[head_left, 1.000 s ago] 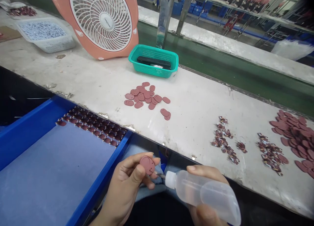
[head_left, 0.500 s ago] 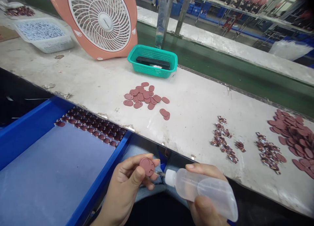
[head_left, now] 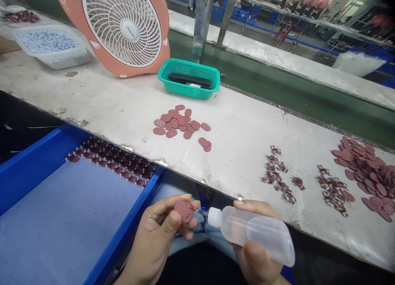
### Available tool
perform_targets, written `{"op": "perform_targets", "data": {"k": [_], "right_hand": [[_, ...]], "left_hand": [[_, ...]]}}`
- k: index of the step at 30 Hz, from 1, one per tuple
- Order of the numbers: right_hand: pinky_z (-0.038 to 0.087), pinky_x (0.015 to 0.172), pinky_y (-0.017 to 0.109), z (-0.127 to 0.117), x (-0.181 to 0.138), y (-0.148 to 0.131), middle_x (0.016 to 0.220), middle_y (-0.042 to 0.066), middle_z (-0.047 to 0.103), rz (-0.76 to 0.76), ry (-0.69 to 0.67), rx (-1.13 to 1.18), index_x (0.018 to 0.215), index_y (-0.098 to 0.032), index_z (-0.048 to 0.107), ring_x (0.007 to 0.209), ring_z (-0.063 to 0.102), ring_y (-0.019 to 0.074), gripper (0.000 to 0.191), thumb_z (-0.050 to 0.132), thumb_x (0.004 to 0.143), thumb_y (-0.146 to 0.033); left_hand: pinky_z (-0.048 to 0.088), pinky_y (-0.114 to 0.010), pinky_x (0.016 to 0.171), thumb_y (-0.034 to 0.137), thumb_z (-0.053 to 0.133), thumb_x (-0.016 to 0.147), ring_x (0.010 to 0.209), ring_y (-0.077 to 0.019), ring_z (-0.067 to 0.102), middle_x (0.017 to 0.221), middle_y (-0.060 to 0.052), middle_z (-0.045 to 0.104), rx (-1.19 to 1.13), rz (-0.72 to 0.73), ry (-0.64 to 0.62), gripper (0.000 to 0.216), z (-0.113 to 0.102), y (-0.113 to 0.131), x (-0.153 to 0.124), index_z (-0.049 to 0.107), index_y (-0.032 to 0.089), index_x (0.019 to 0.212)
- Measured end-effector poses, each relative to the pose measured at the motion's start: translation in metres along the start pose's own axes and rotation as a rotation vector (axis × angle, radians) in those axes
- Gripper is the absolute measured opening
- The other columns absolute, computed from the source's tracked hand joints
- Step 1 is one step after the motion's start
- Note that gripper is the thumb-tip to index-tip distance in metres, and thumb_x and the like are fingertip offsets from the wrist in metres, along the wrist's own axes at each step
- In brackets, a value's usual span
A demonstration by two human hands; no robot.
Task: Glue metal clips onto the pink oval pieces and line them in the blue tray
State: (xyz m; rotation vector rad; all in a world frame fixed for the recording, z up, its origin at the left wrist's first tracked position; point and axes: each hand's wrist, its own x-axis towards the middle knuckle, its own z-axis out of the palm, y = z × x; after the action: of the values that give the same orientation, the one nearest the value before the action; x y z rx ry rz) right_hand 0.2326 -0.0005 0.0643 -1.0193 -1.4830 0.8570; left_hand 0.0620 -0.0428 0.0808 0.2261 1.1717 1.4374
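My left hand (head_left: 160,231) pinches a round dark-pink rubber piece (head_left: 184,210) between thumb and fingers, low in the view over my lap. My right hand (head_left: 256,252) grips a clear plastic squeeze bottle (head_left: 253,233) lying sideways. Its white cap and thin needle tip (head_left: 202,213) point left and sit right at the edge of the piece. On the table beyond lies a loose pile of the same pink pieces (head_left: 180,123).
A blue tray (head_left: 37,161) at my left holds rows of small dark pieces (head_left: 114,161). On the white table (head_left: 247,128) stand a teal basket (head_left: 189,78), a pink fan (head_left: 120,27) and a white basket (head_left: 49,46). Small dark parts (head_left: 279,176) and more pink pieces (head_left: 367,174) lie at right.
The bottle's tip has stayed at the piece while my hands shifted slightly. The view has drifted a little to the right.
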Motion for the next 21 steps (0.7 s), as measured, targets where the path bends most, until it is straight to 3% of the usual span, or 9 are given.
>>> {"op": "perform_targets", "data": {"k": [8,11,14,17,19,21], "right_hand": [[0.041,0.039,0.033,0.001,0.006,-0.007,0.055,-0.002,0.051,0.184,-0.096,0.094,0.103,-0.024,0.063,0.038,0.045,0.0156,0.041,0.063,0.084,-0.060],[0.037,0.035,0.029,0.004,0.010,-0.008,0.050,-0.004,0.047,0.297,-0.052,0.310,0.103,-0.024,0.062,0.035,0.042,0.0141,0.049,0.064,0.080,-0.067],[0.037,0.035,0.025,0.003,0.030,-0.012,0.050,-0.003,0.050,0.453,-0.061,0.621,0.106,-0.025,0.062,0.038,0.046,0.0144,0.058,0.053,0.081,-0.076],[0.047,0.043,0.026,-0.002,0.064,-0.011,0.067,0.001,0.064,0.564,-0.133,0.679,0.110,-0.026,0.059,0.053,0.059,0.0171,0.048,0.045,0.089,-0.066],[0.058,0.063,0.032,-0.003,0.091,-0.002,0.094,0.004,0.071,0.491,-0.196,0.465,0.122,-0.027,0.052,0.075,0.069,0.0188,0.041,0.052,0.088,-0.050],[0.056,0.089,0.039,-0.001,0.120,0.015,0.120,0.007,0.067,0.393,-0.260,0.207,0.129,-0.025,0.048,0.101,0.069,0.0215,0.050,0.058,0.083,-0.040]], "left_hand": [[0.055,-0.021,0.048,0.051,0.089,0.061,0.058,-0.0157,0.068,0.079,-0.008,0.081,0.011,0.003,0.015,0.037,0.003,0.002,0.000,0.083,0.024,0.084],[0.053,-0.020,0.047,0.052,0.091,0.056,0.057,-0.0152,0.067,0.078,-0.008,0.080,-0.006,0.010,0.094,0.041,0.008,0.005,-0.001,0.082,0.022,0.082],[0.053,-0.019,0.046,0.051,0.092,0.053,0.056,-0.0145,0.067,0.078,-0.008,0.080,-0.023,0.016,0.195,0.042,0.011,0.006,-0.002,0.082,0.021,0.080],[0.053,-0.017,0.044,0.048,0.093,0.054,0.057,-0.0143,0.067,0.080,-0.007,0.081,-0.026,0.049,0.258,0.041,0.008,0.006,0.000,0.081,0.019,0.081],[0.053,-0.017,0.043,0.047,0.094,0.053,0.056,-0.0139,0.067,0.081,-0.007,0.081,-0.033,0.082,0.271,0.043,0.005,0.006,0.003,0.081,0.019,0.082],[0.053,-0.015,0.042,0.047,0.094,0.052,0.055,-0.0135,0.068,0.080,-0.007,0.082,-0.049,0.105,0.258,0.044,0.003,0.007,0.007,0.080,0.018,0.083]]}}
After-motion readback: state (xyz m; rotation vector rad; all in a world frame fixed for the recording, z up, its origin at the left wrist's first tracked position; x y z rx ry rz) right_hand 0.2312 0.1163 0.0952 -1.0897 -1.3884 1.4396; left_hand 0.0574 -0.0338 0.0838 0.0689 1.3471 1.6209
